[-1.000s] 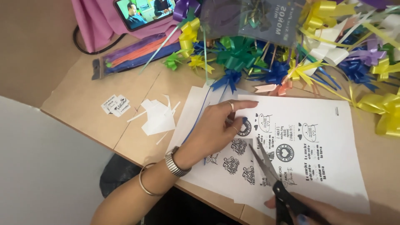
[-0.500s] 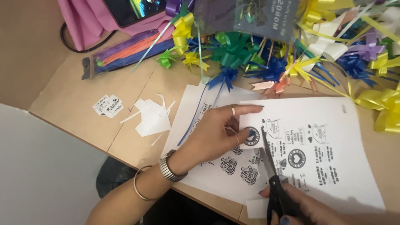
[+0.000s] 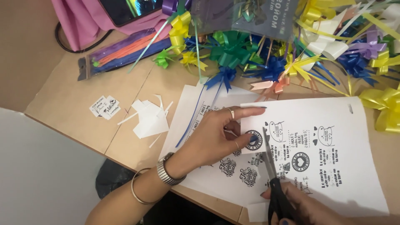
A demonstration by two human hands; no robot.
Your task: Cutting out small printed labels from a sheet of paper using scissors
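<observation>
Currently the left hand (image 3: 210, 139) lies flat on the printed sheet (image 3: 329, 166), fingers spread and grasping nothing, pinning it to the counter (image 3: 66, 112). The right hand (image 3: 298, 206) is closed around the black scissors (image 3: 273, 175), blades partway up the sheet. Two cut labels (image 3: 104, 107) and paper offcuts (image 3: 150, 118) lie aside; most printed designs remain uncut.

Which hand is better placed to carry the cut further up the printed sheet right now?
Right, most likely. The right hand grips the black scissors, whose blades already sit in the printed sheet beside a round design. The left hand lies flat on the sheet, steadying it next to the blades.
</observation>
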